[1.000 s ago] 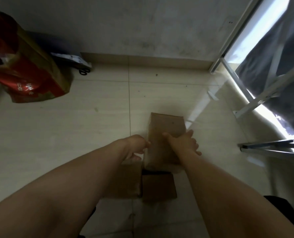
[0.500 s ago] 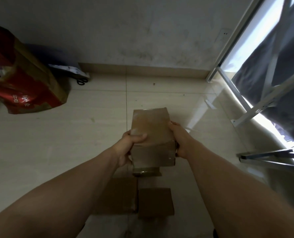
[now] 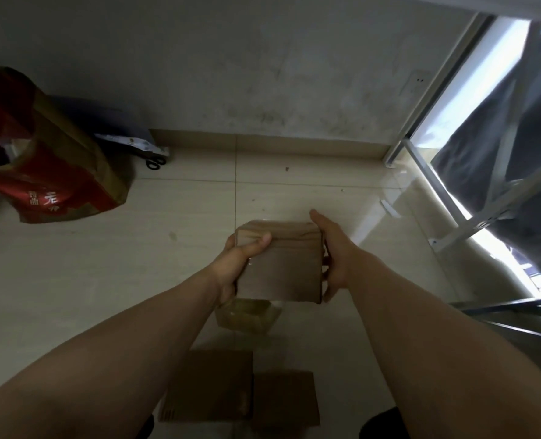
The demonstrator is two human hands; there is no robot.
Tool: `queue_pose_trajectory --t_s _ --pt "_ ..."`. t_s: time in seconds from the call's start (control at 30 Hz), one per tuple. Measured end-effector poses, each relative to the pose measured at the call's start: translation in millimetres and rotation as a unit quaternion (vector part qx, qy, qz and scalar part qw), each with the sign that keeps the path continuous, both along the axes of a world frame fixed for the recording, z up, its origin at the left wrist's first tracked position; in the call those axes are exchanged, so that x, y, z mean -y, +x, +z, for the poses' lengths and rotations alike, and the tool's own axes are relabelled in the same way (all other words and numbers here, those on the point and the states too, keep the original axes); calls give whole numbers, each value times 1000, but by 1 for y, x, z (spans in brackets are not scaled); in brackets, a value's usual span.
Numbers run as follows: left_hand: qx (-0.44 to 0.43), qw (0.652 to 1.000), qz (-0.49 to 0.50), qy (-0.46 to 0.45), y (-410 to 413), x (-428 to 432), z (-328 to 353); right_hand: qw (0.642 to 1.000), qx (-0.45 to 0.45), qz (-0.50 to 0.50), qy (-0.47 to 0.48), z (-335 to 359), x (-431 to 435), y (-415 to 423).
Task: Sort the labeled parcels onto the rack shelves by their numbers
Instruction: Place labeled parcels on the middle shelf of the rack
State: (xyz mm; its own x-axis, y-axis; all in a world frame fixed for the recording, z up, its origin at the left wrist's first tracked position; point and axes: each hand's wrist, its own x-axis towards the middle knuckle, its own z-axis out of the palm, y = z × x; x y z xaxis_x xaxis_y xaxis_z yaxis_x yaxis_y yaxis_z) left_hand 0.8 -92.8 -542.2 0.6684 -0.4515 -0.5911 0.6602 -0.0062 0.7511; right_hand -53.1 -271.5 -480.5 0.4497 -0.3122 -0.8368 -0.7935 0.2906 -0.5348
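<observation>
Head view: a cardboard parcel [image 3: 282, 264] is held clear of the floor between both hands.
The left hand [image 3: 234, 267] grips its left side, thumb over the top edge; the right hand [image 3: 335, 258] clasps the right side. No label shows, so the next move is probably to turn it, read the number, then carry it to the rack [image 3: 471, 229] on the right.

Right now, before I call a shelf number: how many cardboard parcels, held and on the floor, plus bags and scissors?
Held cardboard parcel: 1
Cardboard parcels on the floor: 3
Red and gold bag: 1
Scissors: 1
Total: 6
</observation>
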Motion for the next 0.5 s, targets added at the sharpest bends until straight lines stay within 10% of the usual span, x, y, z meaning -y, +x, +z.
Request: queue_pose_trajectory --t_s 0.5 --pt "-176 980 89 0 26 -54 17 984 141 -85 -64 -19 -13 -11"
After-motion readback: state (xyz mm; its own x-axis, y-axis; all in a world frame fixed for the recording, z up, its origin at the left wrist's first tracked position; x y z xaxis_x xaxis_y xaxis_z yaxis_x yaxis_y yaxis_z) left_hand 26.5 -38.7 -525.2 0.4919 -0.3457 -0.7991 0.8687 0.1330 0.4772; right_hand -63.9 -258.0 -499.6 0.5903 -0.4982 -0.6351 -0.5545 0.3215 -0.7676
